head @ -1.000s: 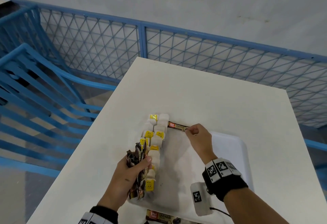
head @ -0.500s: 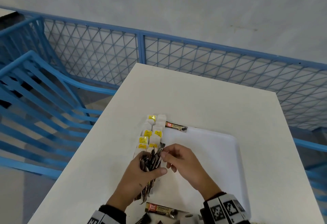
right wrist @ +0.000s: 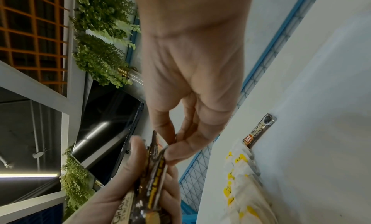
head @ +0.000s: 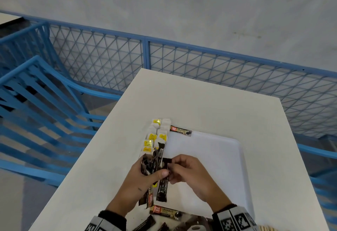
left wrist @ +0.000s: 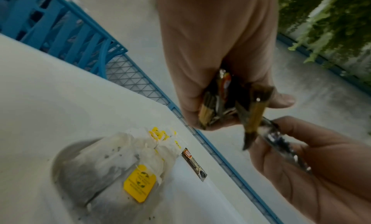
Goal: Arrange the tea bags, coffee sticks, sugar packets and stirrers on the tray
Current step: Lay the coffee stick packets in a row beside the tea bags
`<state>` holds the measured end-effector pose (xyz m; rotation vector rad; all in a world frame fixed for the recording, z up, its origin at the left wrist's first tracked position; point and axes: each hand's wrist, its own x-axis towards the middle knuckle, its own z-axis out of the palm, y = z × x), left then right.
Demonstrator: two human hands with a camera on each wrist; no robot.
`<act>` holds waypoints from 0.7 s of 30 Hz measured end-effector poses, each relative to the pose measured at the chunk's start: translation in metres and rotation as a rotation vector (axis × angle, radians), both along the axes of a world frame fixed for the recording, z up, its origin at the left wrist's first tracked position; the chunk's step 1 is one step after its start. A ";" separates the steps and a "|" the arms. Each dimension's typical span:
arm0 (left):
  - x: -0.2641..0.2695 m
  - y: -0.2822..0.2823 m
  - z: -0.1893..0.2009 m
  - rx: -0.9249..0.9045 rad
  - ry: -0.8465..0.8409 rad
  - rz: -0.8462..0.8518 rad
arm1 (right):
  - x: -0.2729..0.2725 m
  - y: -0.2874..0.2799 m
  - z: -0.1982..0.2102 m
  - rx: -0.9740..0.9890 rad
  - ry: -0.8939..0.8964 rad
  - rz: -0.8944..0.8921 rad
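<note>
A white tray (head: 215,150) lies on the white table. Two columns of tea bags (head: 157,135) with yellow tags run along its left edge, seen close in the left wrist view as tea bags (left wrist: 128,164). One coffee stick (head: 180,131) lies across the tray's far left corner. My left hand (head: 154,171) grips a bundle of coffee sticks (head: 152,160) above the tray's left side. My right hand (head: 171,168) pinches a single dark coffee stick (head: 162,185) that hangs beside the bundle. The right wrist view shows the right hand (right wrist: 170,148) pinching that stick's top end.
More coffee sticks (head: 165,210) lie at the table's near edge, below my hands. Pale wooden sticks (head: 267,228) show at the bottom right. A blue chair (head: 45,103) stands left of the table, and a blue mesh railing (head: 200,70) runs behind it.
My right hand left a coffee stick at the tray's far left corner, came back to the left hand's bundle and now pinches one stick from it.
</note>
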<state>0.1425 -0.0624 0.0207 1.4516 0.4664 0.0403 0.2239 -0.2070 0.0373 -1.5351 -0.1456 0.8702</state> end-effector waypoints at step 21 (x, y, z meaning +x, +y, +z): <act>0.002 0.005 -0.005 -0.014 -0.080 0.152 | -0.017 -0.021 0.007 0.262 -0.228 0.193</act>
